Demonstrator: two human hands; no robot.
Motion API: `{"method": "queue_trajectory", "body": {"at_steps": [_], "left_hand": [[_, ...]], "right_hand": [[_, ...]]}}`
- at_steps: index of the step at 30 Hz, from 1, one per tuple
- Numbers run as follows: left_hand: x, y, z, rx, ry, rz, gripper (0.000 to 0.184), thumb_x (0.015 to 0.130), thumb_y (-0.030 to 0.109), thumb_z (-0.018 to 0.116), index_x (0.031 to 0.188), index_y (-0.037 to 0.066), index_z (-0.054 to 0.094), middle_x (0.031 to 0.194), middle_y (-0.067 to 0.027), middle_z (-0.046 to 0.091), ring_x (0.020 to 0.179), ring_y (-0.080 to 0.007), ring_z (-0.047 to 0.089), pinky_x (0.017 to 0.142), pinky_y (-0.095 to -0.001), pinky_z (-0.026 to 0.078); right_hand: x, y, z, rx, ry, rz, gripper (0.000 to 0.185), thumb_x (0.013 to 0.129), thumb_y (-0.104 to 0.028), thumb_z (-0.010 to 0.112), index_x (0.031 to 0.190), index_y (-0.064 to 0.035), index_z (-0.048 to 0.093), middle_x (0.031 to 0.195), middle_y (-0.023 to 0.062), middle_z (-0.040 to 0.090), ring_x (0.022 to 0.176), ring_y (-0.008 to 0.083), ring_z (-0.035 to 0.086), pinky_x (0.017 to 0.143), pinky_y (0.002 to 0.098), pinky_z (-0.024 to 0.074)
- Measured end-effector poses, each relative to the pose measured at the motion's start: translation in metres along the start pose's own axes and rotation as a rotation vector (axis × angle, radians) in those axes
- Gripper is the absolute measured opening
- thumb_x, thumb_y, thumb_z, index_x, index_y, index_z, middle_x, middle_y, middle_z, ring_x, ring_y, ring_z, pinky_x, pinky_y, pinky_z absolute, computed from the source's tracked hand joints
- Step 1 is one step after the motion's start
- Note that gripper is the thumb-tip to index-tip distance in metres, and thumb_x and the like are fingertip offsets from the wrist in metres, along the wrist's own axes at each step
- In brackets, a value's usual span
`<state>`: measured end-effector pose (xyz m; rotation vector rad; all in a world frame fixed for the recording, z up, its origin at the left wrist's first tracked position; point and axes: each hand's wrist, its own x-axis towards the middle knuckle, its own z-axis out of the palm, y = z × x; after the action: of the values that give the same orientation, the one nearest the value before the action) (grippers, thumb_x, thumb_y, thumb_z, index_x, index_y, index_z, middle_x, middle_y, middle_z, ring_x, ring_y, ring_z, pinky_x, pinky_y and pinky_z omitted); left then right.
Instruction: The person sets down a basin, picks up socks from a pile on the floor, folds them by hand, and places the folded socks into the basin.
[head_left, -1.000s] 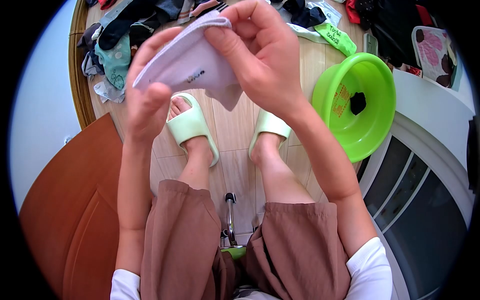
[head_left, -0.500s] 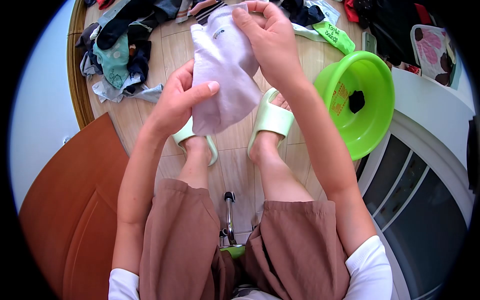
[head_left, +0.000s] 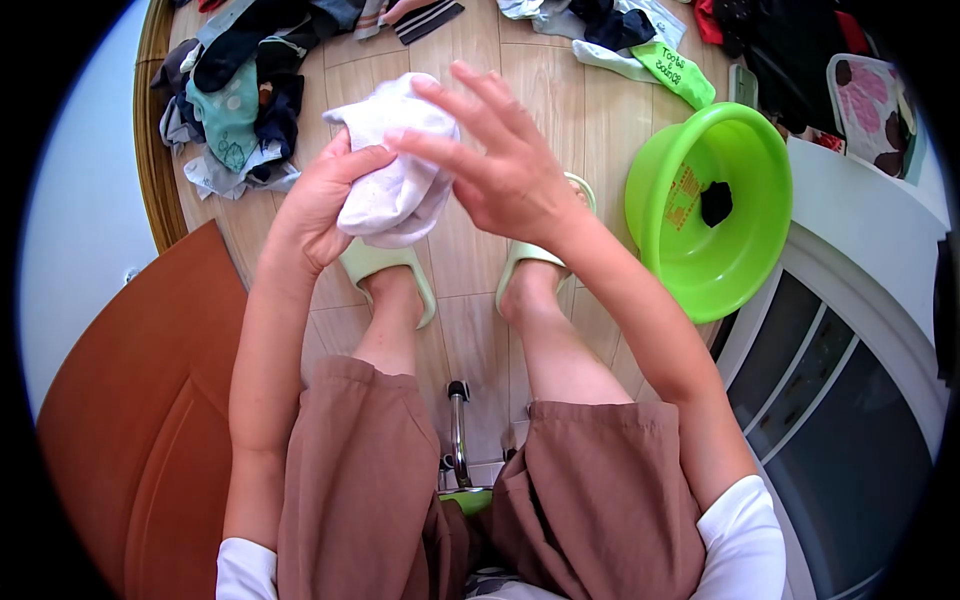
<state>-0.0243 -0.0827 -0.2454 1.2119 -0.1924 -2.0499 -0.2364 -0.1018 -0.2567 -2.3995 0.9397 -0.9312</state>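
A pale lilac-white sock (head_left: 400, 190), bunched and folded over, is gripped by my left hand (head_left: 325, 205), its thumb lying across the fabric. My right hand (head_left: 510, 170) is beside the sock with its fingers spread apart, slightly blurred. The fingertips of that hand overlap the sock's upper right edge; whether they touch it I cannot tell. Both hands are held above the floor, over my feet in light green slippers (head_left: 385, 262).
A pile of socks (head_left: 230, 110) lies on the wooden floor at the upper left. More socks, one bright green sock (head_left: 675, 72) among them, lie at the top right. A green basin (head_left: 725, 270) on the right contains a black item (head_left: 715, 203). A brown door panel (head_left: 140, 400) stands left.
The sock went from hanging stretched out between both hands to being folded and bunched in my left hand. My right hand has let go of its top edge and opened.
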Motion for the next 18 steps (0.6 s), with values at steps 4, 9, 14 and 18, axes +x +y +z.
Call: {"method": "queue_trajectory", "body": {"at_steps": [4,9,14,18], "left_hand": [[-0.005,-0.001,0.001,-0.032,-0.028,0.021,0.047,0.095,0.0,0.057,0.139,0.001,0.042,0.125,-0.0146,0.06,0.109,-0.0236,0.066,0.093,-0.037,0.057],[-0.001,-0.005,-0.014,-0.207,-0.073,-0.041,0.044,0.091,-0.004,0.057,0.134,-0.002,0.045,0.12,-0.0166,0.062,0.105,-0.0259,0.066,0.091,-0.0398,0.057],[0.002,-0.009,-0.015,-0.242,0.0,-0.004,0.033,0.093,-0.001,0.059,0.125,0.0,0.053,0.115,-0.0133,0.064,0.102,-0.0242,0.067,0.085,-0.0372,0.059],[0.004,-0.017,-0.031,-0.245,-0.131,0.082,0.032,0.096,0.003,0.056,0.127,-0.001,0.052,0.119,-0.0137,0.063,0.106,-0.0233,0.066,0.089,-0.0355,0.057]], "right_hand": [[0.003,-0.01,0.008,0.085,-0.007,-0.12,0.029,0.068,0.0,0.07,0.095,-0.0109,0.065,0.126,0.0078,0.065,0.127,0.0312,0.055,0.111,0.048,0.04],[0.001,-0.022,0.013,0.169,-0.005,-0.227,0.017,0.067,-0.004,0.069,0.078,-0.0071,0.057,0.106,0.0055,0.07,0.104,0.0253,0.067,0.09,0.0392,0.056],[-0.006,-0.037,0.015,0.313,-0.088,-0.157,0.021,0.066,-0.003,0.068,0.084,-0.0092,0.059,0.101,0.002,0.07,0.089,0.0204,0.068,0.07,0.0321,0.0565],[-0.001,-0.035,0.012,0.513,-0.12,0.167,0.035,0.075,0.001,0.07,0.107,-0.0073,0.06,0.097,0.0101,0.068,0.085,0.0288,0.067,0.068,0.0363,0.0543]]}}
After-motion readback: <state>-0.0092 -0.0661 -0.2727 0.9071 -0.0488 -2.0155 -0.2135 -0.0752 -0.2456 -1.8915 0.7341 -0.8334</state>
